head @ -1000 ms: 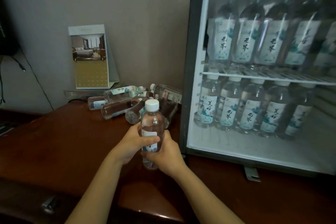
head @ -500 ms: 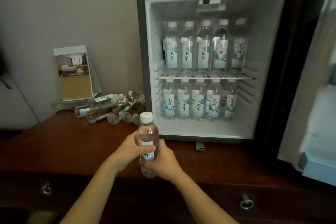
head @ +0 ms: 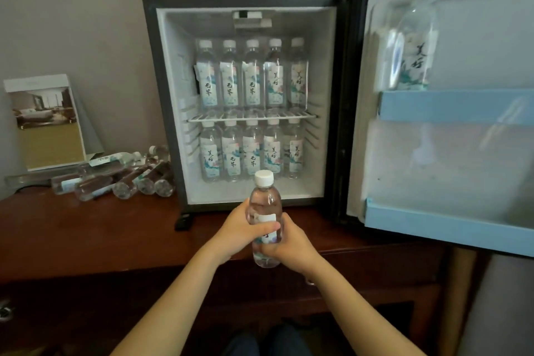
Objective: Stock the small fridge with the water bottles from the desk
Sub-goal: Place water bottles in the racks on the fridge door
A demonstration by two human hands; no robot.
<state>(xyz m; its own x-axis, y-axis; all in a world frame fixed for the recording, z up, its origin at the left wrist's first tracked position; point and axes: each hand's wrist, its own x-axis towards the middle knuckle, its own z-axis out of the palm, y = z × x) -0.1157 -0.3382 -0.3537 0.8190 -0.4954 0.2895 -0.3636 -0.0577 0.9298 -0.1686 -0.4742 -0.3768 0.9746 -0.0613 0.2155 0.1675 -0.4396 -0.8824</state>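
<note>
Both the left hand [head: 241, 233] and the right hand [head: 290, 244] curl their fingers around 1 upright water bottle [head: 264, 208] near the open fridge [head: 167, 101].

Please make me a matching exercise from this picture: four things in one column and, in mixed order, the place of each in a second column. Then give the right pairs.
Things
1. water bottle nearest the camera
2. pile of water bottles
3. lone water bottle
4. desk calendar

Places
A. upright on the upper door shelf
B. standing at the far left
C. held by the left hand and right hand
D. lying on the desk, left of the small fridge

Pairs: 1-C, 2-D, 3-A, 4-B
</note>
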